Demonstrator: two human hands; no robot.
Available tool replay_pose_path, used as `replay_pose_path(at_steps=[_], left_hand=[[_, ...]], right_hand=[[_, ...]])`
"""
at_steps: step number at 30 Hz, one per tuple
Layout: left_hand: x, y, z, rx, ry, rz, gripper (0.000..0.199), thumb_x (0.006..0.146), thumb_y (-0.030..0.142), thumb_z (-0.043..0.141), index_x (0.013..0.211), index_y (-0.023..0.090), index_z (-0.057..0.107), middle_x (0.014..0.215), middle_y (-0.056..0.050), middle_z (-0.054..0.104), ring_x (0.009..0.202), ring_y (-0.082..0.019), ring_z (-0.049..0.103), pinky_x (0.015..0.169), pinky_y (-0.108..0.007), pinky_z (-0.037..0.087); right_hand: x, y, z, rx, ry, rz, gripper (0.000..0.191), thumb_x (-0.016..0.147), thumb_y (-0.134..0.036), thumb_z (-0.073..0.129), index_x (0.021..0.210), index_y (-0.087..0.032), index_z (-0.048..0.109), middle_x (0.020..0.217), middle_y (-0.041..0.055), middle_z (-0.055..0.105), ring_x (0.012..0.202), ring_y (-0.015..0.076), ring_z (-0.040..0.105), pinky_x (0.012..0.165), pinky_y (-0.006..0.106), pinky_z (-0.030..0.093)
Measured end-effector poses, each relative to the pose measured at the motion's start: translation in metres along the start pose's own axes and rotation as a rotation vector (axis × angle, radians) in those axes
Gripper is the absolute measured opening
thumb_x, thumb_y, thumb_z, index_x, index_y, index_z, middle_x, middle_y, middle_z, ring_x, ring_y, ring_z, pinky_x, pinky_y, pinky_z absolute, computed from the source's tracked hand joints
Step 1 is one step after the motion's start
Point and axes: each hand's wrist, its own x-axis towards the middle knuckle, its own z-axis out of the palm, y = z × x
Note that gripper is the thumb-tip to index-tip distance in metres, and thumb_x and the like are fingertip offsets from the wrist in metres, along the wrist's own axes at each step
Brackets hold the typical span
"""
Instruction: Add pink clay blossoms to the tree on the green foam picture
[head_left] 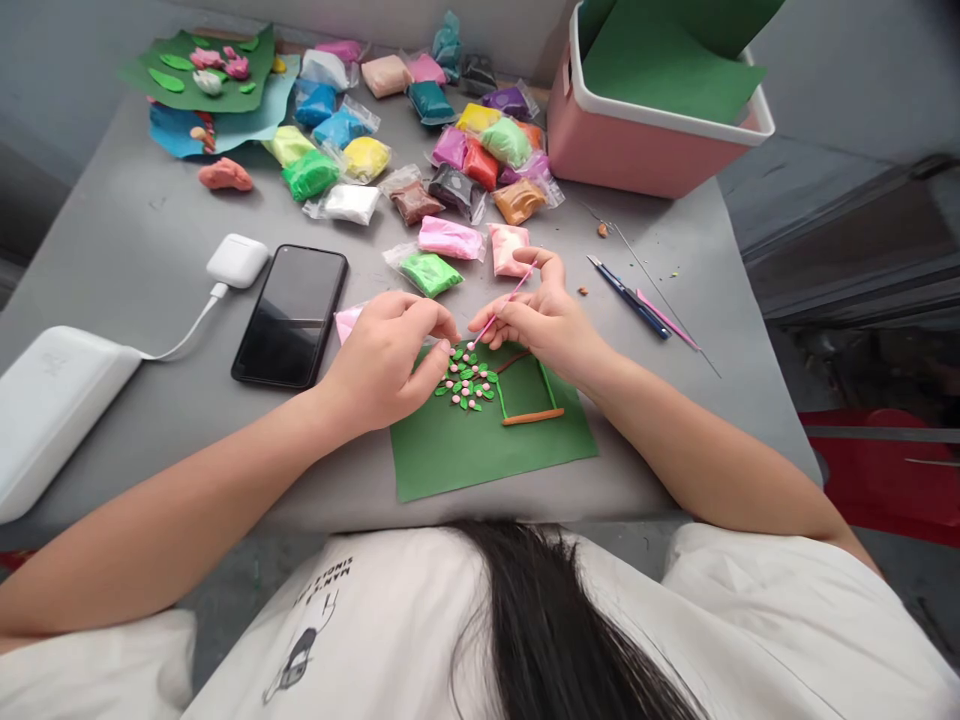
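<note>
My right hand (541, 310) grips a thin pink clay modelling tool (519, 284), its lower tip at the small pink balls of a clay picture. The picture lies on a green paper sheet (480, 462): a cluster of green clay leaves with pink balls (466, 382), and a swing shape with green ropes and an orange-brown bar (534, 417). Just left of the tool's tip, my left hand (390, 355) has thumb and forefinger close together at the cluster's upper edge. Whatever they may pinch is too small to make out. Both hands cover the top of the sheet.
Several bagged clays (450, 150) spread across the back. A pink bin (637, 140) holds green paper. A phone (292, 315), an earbud case (237, 260) and a white power bank (64, 410) lie left. Pen-like tools (628, 296) and a thin wire (660, 290) lie right.
</note>
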Motion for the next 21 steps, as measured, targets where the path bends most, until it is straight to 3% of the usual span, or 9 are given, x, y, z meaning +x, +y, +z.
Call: replay_pose_path(at_steps=[11, 21], left_hand=[[-0.0029, -0.0061, 0.0075, -0.013, -0.003, 0.069, 0.015, 0.09, 0.018, 0.054, 0.1, 0.02, 0.065, 0.101, -0.009, 0.079, 0.104, -0.03, 0.067, 0.097, -0.045, 0.052], [-0.0032, -0.0052, 0.0069, 0.033, -0.019, 0.092, 0.017, 0.093, 0.019, 0.05, 0.102, 0.019, 0.064, 0.103, -0.011, 0.077, 0.108, -0.029, 0.068, 0.098, -0.045, 0.053]], right_hand=[[0.0006, -0.0014, 0.0006, -0.035, 0.006, -0.003, 0.05, 0.081, -0.02, 0.065, 0.115, -0.028, 0.03, 0.073, -0.0093, 0.075, 0.063, 0.01, 0.07, 0.064, 0.023, 0.059], [-0.0003, 0.0001, 0.0009, -0.064, -0.01, 0.008, 0.047, 0.085, -0.016, 0.063, 0.116, -0.028, 0.03, 0.076, -0.009, 0.075, 0.064, 0.0113, 0.071, 0.069, 0.028, 0.061]])
